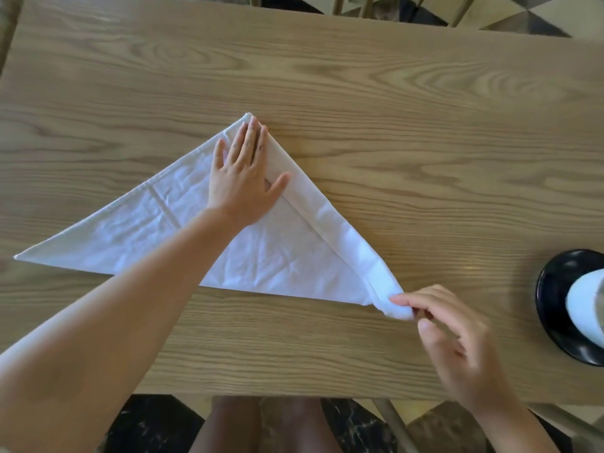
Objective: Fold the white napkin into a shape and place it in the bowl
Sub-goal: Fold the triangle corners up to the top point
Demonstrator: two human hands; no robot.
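- White napkin [271, 253] lying flat on the wooden desk [392, 125], folded into a wide triangle: apex toward the far side, long edge toward the near side, one sharp corner far out to the left, the other at the right
- Along the right slanted edge, a narrow band of cloth turned over, forming a doubled strip from apex to right corner
- Creases and light wrinkles across the middle of the cloth
- Left hand [243, 188] pressed flat on the upper part of the triangle, fingers straight and pointing at the apex, thumb spread out to the right over the turned strip; grip apart, holding nothing
- Left forearm crossing over the near edge of the cloth from the lower left
- Right hand [454, 335] at the right corner, fingertips pinching the rolled tip of the cloth; grip clamped on the napkin, remaining fingers loosely curled
- Black bowl [555, 308] at the right edge of the desk, partly cut off by the frame, well apart from the napkin
- Something white and rounded inside the bowl, blurred, cannot tell what
- Dark and light tiled floor past the desk edges
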